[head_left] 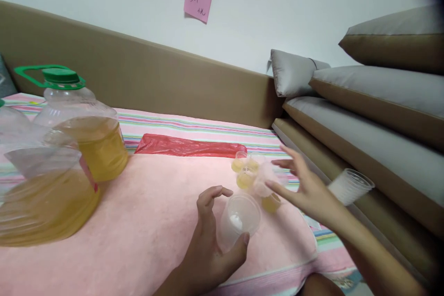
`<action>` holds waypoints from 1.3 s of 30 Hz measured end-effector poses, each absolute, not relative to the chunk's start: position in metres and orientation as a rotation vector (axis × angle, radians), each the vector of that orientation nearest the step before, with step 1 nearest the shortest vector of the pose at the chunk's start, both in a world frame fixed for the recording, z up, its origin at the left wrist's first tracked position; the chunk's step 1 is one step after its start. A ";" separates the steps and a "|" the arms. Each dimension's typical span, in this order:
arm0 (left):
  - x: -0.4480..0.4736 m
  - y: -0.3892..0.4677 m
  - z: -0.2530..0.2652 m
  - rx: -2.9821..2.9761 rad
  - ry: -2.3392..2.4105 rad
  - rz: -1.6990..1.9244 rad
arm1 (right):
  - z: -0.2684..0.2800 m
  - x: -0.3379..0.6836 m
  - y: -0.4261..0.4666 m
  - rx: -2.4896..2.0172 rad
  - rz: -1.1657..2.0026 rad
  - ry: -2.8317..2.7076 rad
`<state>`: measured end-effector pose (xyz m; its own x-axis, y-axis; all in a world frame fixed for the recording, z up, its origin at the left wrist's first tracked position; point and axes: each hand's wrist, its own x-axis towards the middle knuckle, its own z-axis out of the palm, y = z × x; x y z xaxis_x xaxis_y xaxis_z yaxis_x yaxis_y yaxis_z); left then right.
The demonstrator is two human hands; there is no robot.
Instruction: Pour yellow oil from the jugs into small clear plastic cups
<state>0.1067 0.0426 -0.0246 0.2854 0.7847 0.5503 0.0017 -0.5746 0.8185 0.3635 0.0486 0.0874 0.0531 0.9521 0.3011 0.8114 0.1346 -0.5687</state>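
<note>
My left hand [217, 240] curves around a clear plastic cup [240, 219], thumb at the near side and fingers at the far side. No liquid shows in that cup. To its right, my right hand [305, 189] has thumb and fingers at a whitish translucent plastic cup [265, 179], which is smeared by motion. Beyond and beneath it stand several small clear cups of yellow liquid [245, 180], partly hidden by the blurred cup. One more cup with yellow liquid [271, 203] stands just below the right hand's cup.
Two big plastic jugs of yellow liquid, one green-capped [100, 148] and one nearer [48, 208], stand left on the pink mat [156, 222]. A red plastic bag [187, 145] lies behind. A stack of clear cups [351, 187] leans by the cushions [374, 125] at right.
</note>
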 end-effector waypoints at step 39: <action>0.105 0.044 -0.024 1.830 0.673 1.347 | 0.020 0.351 0.053 -1.945 0.147 -1.987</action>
<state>0.1047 0.0436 -0.0239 0.3070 0.7728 0.5555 -0.0202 -0.5783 0.8156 0.3512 0.0528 0.0200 0.0081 0.9840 0.1782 0.9469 0.0497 -0.3176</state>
